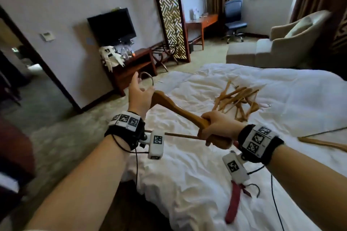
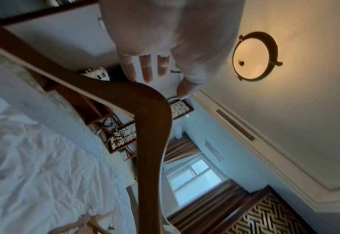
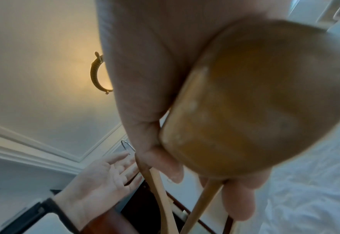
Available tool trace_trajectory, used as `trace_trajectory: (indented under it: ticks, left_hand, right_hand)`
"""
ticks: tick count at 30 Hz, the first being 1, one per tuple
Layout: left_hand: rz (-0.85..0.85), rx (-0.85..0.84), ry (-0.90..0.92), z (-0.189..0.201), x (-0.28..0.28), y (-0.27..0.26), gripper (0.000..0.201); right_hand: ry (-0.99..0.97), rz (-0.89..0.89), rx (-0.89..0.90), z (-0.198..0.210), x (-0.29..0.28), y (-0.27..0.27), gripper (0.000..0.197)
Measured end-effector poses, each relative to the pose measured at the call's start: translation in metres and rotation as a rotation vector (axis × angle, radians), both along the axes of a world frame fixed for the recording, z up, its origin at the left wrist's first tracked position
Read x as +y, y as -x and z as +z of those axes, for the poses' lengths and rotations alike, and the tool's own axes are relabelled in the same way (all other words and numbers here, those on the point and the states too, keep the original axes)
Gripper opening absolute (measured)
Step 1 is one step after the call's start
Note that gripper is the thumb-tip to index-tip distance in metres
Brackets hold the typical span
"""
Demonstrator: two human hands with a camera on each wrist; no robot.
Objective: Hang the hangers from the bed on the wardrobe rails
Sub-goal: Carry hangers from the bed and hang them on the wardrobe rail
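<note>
My right hand (image 1: 217, 125) grips one shoulder end of a brown wooden hanger (image 1: 174, 107) held above the edge of the white bed (image 1: 187, 165). In the right wrist view that end (image 3: 245, 102) fills the frame. The hanger's metal hook (image 1: 150, 78) points towards the TV wall. My left hand (image 1: 139, 92) is at the hanger's neck with fingers straight and the thumb close to the hook; whether it touches is unclear. A pile of several light wooden hangers (image 1: 238, 99) lies on the bed. A red hanger (image 1: 234, 199) lies near the bed's front.
Another wooden hanger (image 1: 323, 143) lies at the bed's right edge. A TV (image 1: 112, 24) hangs above a wooden console (image 1: 135, 63). A lattice screen (image 1: 169, 11), an armchair (image 1: 281, 43) and a desk chair (image 1: 234, 18) stand beyond. A doorway (image 1: 18, 71) opens at the left.
</note>
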State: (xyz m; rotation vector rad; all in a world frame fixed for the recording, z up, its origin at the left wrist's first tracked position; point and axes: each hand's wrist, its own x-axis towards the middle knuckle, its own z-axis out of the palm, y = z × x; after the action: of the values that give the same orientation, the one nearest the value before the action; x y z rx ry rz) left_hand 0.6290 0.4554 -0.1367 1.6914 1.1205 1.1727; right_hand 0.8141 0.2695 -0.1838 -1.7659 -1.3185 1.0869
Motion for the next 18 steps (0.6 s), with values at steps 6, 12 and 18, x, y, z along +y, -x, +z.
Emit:
trace_trajectory:
  ticks: [6,12,18]
  left_hand:
    - [0.297,-0.081,0.077,-0.01,0.018,0.129,0.033]
    - [0.268,-0.012,0.28,-0.013,0.032,0.276,0.011]
    - [0.186,-0.012,0.393,-0.013,0.029,0.38,0.009]
  right_hand:
    - [-0.031,0.155,0.037,0.012,0.072,0.097,0.034]
    - [-0.055,0.306,0.037,0.02,0.14,0.228,0.035]
    - [-0.087,0.507,0.03,0.026,0.186,0.343,0.036]
